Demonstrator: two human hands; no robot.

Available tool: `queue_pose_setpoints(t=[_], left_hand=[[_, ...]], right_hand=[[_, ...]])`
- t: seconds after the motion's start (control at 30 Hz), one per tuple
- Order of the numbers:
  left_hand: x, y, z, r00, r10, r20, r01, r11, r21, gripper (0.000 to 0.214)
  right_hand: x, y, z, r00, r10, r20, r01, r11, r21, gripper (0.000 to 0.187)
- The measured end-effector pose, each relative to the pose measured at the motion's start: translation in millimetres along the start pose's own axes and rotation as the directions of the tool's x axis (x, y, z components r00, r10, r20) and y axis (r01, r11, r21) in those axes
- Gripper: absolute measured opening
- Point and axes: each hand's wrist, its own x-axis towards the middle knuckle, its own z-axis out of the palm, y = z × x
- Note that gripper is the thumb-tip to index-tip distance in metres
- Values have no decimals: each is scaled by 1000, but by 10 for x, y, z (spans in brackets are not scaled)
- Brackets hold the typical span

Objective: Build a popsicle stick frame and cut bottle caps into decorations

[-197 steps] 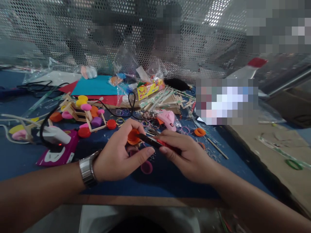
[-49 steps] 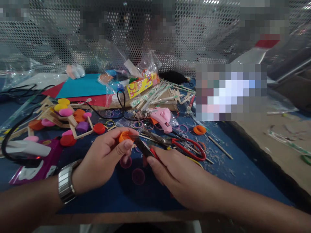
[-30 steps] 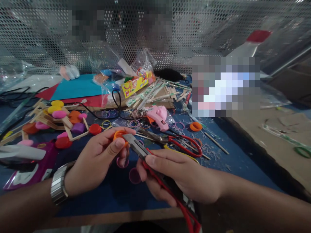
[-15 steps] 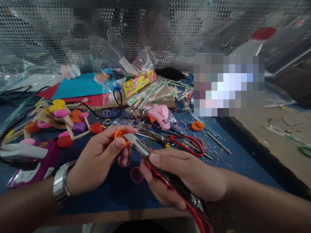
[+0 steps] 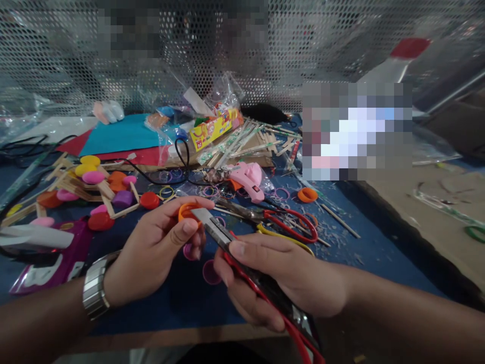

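Note:
An orange bottle cap (image 5: 185,216) is pinched between the thumb and fingers of my left hand (image 5: 151,242), its open side partly turned up. My right hand (image 5: 273,275) is closed around a red and black utility knife (image 5: 222,232). The knife's flat blade end reaches the near rim of the cap and seems to touch it; the exact contact is hard to see. Below the hands, purple plastic rings or caps (image 5: 211,272) lie on the blue table (image 5: 182,313). Just beyond the knife rest red-handled scissors (image 5: 291,226) and a yellow handle (image 5: 286,236).
Behind my hands lies a pink glue gun (image 5: 246,181) with a black cord (image 5: 151,178). A stick frame with coloured caps (image 5: 98,194) stands left, near a purple packet (image 5: 71,247). Wooden sticks (image 5: 246,141) and a yellow box (image 5: 214,130) lie at the back. Cardboard (image 5: 428,212) is at right.
My right hand and the knife have shifted slightly left, and more of the yellow handle shows behind them. The cap stays in my left hand, nearly unmoved.

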Motion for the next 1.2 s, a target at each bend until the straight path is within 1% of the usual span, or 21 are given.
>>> queue_pose_setpoints(t=[0.17,0.3,0.5,0.63,0.77,0.9,1.0,1.07,1.1,1.2], left_hand=[[-6,8,4,1000,-21,8,21,1000,8,39],[0,18,15,1000,-12,-17,12,1000,19,41],[11,38,6,998,13,-66,-4,991,133,44],[20,34,4,996,27,-81,-14,988,151,43],[16,29,9,995,44,-87,-29,984,175,40],[0,38,22,990,92,-106,-58,956,287,37],[-3,47,32,987,118,-108,-72,930,360,38],[-3,45,32,989,102,-110,-57,935,349,39],[-4,42,29,991,88,-103,-52,948,315,39],[-8,32,11,998,50,-33,-45,987,153,39]], right_hand=[[19,15,3,999,23,-28,-24,999,-36,37],[25,16,32,999,-11,-53,7,998,-67,38],[12,-4,73,997,6,-74,-14,994,-108,39],[8,-9,70,997,23,-79,-32,993,-117,40],[8,-7,79,993,45,-108,-62,985,-164,40],[23,-13,100,990,56,-129,-82,975,-206,39],[39,-11,101,989,43,-140,-74,971,-226,39],[47,-5,89,991,20,-135,-49,976,-211,38],[49,-2,79,991,8,-131,-34,979,-200,37],[45,-7,47,993,-30,-115,11,986,-165,36]])
